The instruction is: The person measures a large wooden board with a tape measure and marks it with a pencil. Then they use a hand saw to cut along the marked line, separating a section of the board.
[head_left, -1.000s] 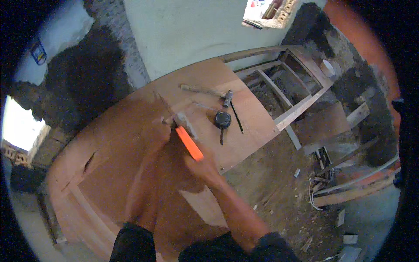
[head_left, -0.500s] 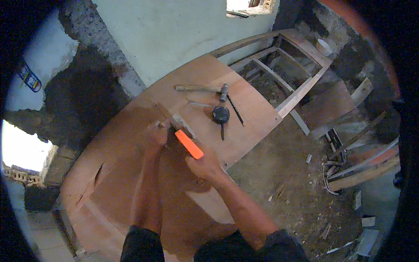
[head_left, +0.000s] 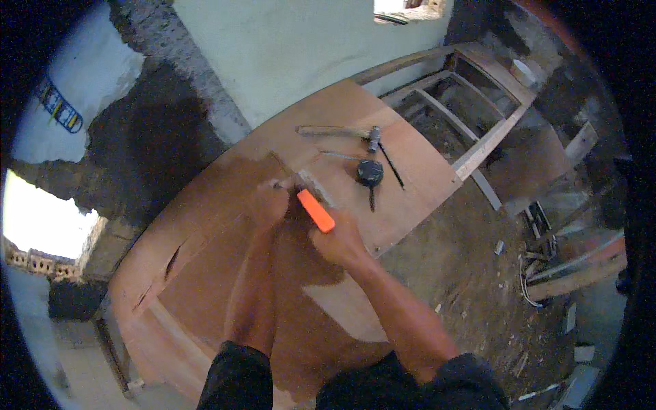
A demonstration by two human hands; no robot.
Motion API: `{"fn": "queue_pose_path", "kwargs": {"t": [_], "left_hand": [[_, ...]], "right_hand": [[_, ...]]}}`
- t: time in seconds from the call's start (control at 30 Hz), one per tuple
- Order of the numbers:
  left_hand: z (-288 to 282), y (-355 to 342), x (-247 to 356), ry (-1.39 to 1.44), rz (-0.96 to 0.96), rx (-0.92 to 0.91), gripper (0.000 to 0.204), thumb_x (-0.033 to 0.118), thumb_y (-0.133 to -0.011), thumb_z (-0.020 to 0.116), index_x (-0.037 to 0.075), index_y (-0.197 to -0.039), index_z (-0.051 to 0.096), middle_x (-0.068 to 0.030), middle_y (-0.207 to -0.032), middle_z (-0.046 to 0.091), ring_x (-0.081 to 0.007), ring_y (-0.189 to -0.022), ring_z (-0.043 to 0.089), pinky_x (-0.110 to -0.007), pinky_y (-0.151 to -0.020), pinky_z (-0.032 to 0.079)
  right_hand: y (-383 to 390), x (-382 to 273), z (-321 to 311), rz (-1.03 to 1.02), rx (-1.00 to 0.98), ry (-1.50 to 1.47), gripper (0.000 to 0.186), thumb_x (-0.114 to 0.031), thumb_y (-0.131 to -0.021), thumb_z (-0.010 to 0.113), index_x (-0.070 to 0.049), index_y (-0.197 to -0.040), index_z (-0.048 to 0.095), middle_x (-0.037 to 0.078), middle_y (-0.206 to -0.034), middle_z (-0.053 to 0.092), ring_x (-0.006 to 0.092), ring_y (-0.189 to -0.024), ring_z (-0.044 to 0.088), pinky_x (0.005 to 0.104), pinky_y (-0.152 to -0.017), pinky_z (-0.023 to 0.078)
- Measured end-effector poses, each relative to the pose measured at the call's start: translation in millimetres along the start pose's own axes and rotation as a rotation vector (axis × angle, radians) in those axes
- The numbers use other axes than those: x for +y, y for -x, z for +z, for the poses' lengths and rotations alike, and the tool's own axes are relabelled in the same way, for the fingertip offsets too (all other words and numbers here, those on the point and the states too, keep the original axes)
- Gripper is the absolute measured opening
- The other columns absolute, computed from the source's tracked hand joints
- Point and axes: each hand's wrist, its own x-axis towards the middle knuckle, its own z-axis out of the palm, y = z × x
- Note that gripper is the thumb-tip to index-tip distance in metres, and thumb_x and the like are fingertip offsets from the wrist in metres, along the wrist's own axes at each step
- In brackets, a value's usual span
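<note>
My right hand (head_left: 337, 239) is wrapped round the orange handle (head_left: 316, 210) of a tool with a long, thin blade, which points away to the far left over a reddish-brown plywood sheet (head_left: 205, 301). Close beside the blade, the fingers of my left hand (head_left: 268, 201) are bent together low over the sheet and cover part of the blade. Blur hides what they hold, if anything. A pale strip (head_left: 316, 186) lies just right of the blade. Beyond my hands rest a hammer (head_left: 342, 132), a black round tape measure (head_left: 370, 173) and a dark pencil-like stick (head_left: 391, 166).
The plywood covers part of a wooden frame (head_left: 488, 140) whose open bars show at the far right. A split (head_left: 172, 262) marks the sheet at left. Wood scraps (head_left: 499, 247) litter the floor. A pale wall (head_left: 294, 55) stands behind, and a white bucket (head_left: 523, 72) sits at far right.
The whole view has shifted, so things appear farther right. My left fingers have moved closer to the orange handle and now cover more of the blade. My right hand keeps its grip.
</note>
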Motion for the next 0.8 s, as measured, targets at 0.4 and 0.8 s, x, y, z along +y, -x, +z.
{"fn": "queue_pose_path", "kwargs": {"t": [0.4,0.8], "left_hand": [[4.7,-0.3,-3.8,-0.013,-0.076,-0.035,0.05,0.047,-0.095,0.051,0.005,-0.112,0.073,-0.0246,-0.117,0.07,-0.0453,-0.106,0.067,-0.053,-0.092,0.052],[-5.6,12.6,8.4,-0.017,-0.114,-0.019,0.051,0.052,-0.091,0.056,0.008,-0.107,0.075,-0.0234,-0.111,0.071,-0.0433,-0.102,0.068,-0.053,-0.087,0.054]], "right_hand": [[40.4,38.2,-0.4,-0.199,0.147,-0.065,0.04,-0.008,-0.077,0.063,-0.003,-0.117,0.067,0.013,-0.078,0.067,0.0194,-0.069,0.063,0.0374,-0.066,0.053],[106.8,26.0,-48.8,0.047,-0.016,-0.111,0.049,-0.008,-0.075,0.064,-0.003,-0.124,0.066,0.015,-0.089,0.07,0.0242,-0.079,0.067,0.0394,-0.075,0.054]]}}
